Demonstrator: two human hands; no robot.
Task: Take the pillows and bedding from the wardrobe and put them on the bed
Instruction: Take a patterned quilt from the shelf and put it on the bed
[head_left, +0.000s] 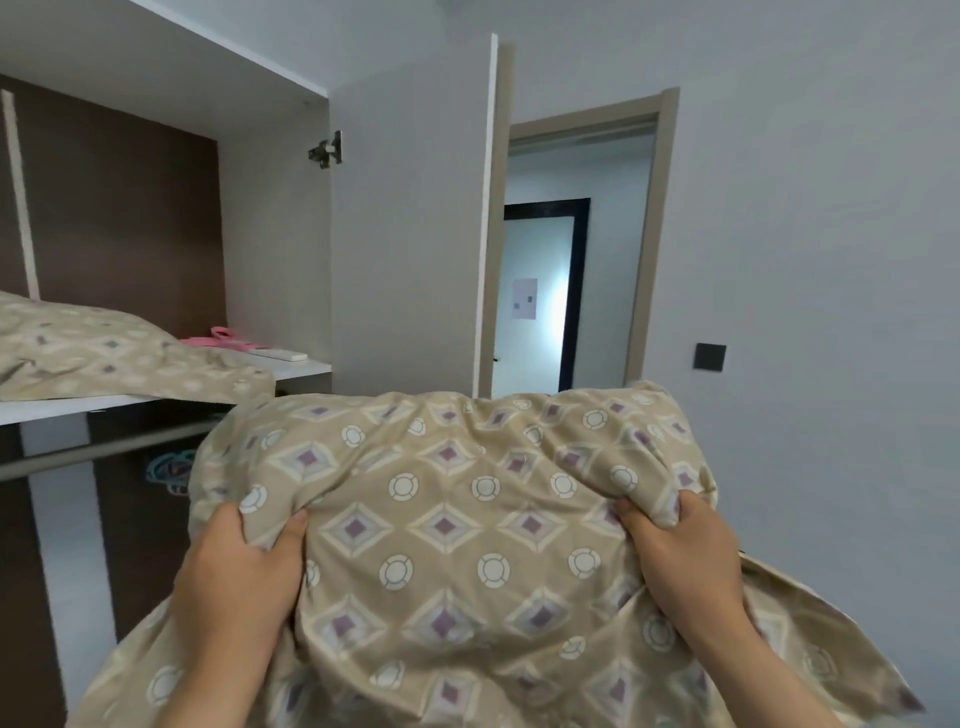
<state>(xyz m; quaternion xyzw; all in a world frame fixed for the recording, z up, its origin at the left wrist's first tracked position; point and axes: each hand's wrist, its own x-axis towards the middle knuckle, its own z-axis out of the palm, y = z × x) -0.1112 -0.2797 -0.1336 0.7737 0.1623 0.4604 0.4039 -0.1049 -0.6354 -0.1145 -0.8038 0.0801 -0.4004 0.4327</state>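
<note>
A beige pillow (457, 519) with purple diamonds and white circles fills the lower middle of the view, held up in front of me. My left hand (234, 571) pinches a fold of its cover on the left side. My right hand (680, 556) grips a bunch of the cover on the right side. More bedding (104, 353) in the same pattern lies on the white wardrobe shelf (52, 410) at the left. The bed is out of view.
The wardrobe door (410, 234) stands open just beyond the pillow. A pink object (218, 338) and a white remote (280, 354) lie on the shelf. A hanging rail (104, 447) with coloured hangers (171, 470) runs below. An open doorway (566, 270) is behind, a dark wall switch (710, 357) to its right.
</note>
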